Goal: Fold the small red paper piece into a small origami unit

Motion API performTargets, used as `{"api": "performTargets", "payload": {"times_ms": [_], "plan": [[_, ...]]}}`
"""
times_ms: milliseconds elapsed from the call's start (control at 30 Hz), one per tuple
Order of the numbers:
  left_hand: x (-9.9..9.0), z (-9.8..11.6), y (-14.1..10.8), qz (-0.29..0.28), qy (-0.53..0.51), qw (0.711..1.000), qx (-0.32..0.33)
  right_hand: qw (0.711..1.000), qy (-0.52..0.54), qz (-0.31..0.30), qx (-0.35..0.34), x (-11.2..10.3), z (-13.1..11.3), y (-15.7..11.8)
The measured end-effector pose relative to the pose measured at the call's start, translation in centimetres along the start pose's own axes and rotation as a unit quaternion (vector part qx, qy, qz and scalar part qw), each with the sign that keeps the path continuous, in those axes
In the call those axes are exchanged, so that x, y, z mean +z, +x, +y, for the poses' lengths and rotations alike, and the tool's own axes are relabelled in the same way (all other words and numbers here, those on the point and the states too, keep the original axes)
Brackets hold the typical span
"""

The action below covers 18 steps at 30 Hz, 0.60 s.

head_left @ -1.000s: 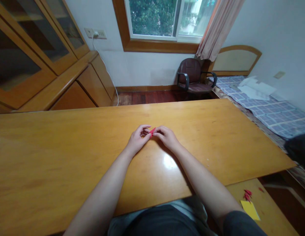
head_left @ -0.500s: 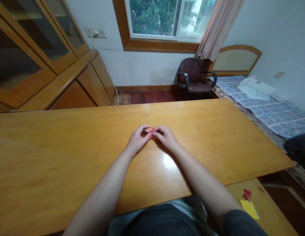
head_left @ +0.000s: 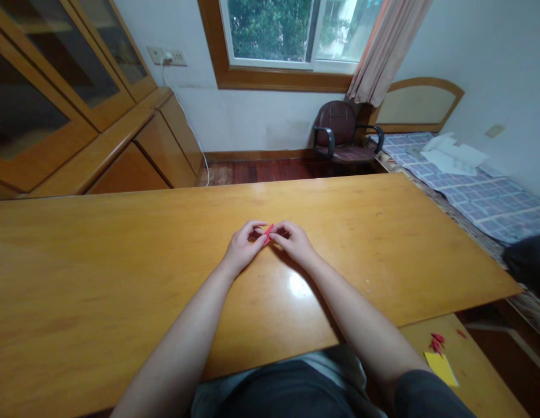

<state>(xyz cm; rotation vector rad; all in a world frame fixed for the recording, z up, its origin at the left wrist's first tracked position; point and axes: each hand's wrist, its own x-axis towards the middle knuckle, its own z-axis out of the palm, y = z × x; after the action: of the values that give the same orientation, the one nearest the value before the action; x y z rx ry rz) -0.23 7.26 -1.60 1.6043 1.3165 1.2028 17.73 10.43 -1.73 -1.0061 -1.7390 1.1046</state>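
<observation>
A small piece of folded red paper (head_left: 268, 231) is pinched between both hands, just above the wooden table (head_left: 134, 273). My left hand (head_left: 246, 244) grips its left side with thumb and fingers closed. On the other side, my right hand (head_left: 292, 239) pinches the paper with thumb and index finger. A pointed end of the paper sticks up between the fingertips; the fingers cover much of the rest, so its full shape is hidden.
At the lower right, a lower surface (head_left: 482, 371) carries several small red folded paper pieces (head_left: 437, 341) and a yellow paper stack (head_left: 442, 368). Beyond the table are a brown armchair (head_left: 339, 130), a bed (head_left: 474, 186) and a wooden cabinet (head_left: 117, 168).
Both hands stay in nearly the same place, still holding the red paper. Slightly more of the paper shows between the fingers, its lower part now visible under the left thumb.
</observation>
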Motion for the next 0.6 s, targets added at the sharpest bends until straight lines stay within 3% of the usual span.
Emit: {"api": "performTargets", "payload": {"times_ms": [300,600], "plan": [[0.07,-0.34,0.11,-0.011,-0.020,1.000,-0.019,0.999,0.035,0.000,0.017,0.04,-0.19,0.04],[0.05,-0.29,0.57,-0.004,-0.115,0.991,-0.061,0.997,0.074,0.010,0.026,-0.03,-0.05,0.09]]}}
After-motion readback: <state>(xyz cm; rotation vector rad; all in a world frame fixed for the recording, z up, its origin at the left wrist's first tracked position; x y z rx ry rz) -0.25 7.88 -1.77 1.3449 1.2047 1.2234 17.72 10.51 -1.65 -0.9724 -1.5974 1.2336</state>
